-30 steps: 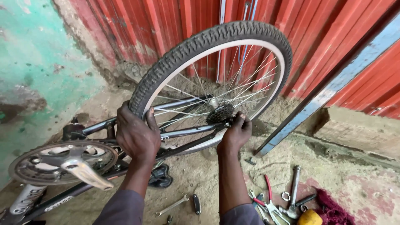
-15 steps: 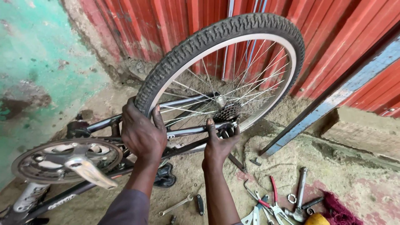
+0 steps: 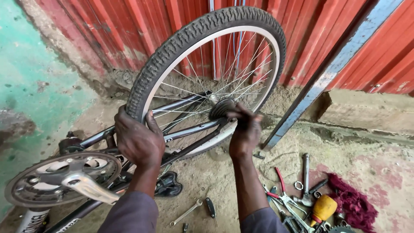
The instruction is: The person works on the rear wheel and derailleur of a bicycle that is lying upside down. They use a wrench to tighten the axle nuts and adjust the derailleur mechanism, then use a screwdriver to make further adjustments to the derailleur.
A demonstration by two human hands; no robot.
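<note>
Wheel [image 3: 207,77] work goes best while the left hand [image 3: 138,140] grips the tyre [image 3: 142,92] firmly, steadying it as the right hand [image 3: 245,131], blurred, closes around the hub [image 3: 221,108].

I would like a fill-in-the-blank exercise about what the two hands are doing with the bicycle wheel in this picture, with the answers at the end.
1. The left hand grips the black ____ of the rear wheel.
2. The right hand is at the wheel's ____, beside the dark sprocket.
3. The wall behind the wheel is painted ____.
4. The crank arm lies nearer the ____ hand.

Missing words: tyre; hub; red; left
</note>
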